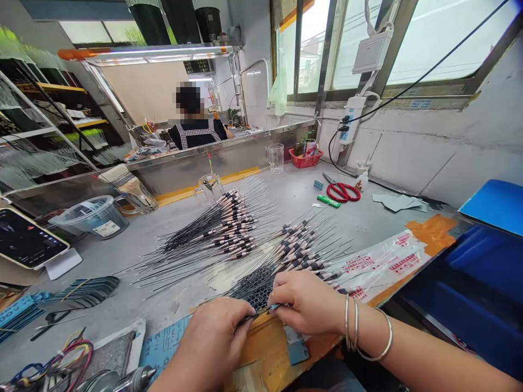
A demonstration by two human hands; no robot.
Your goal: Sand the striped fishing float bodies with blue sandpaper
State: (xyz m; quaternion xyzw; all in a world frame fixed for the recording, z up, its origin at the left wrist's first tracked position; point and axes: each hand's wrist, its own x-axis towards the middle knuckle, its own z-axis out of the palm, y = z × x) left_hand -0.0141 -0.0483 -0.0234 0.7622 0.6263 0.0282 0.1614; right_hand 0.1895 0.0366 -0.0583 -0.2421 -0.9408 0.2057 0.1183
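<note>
On my feed, the left hand [212,343] and bangled right hand [306,302] are closed, both pinching a thin dark strip with a blue tip [259,311], just below a black mesh sheet [255,288], beside heaps of slender black-and-pink fishing floats [229,228] on the grey workbench [286,190].

The left hand [212,340] and right hand [304,302] close over a thin dark strip with a pale blue end [261,311], hiding most of it, and cover part of a black hexagonal plastic mesh sleeve [257,288]. A glossy black smartphone [24,239] is cut off by the left edge, a dark blue plastic crate [461,294] by the right edge. A co-worker in a black top with white check trim [196,133] has a blurred head, and the white label on a clear plastic tub [101,228] is too small to read
</note>
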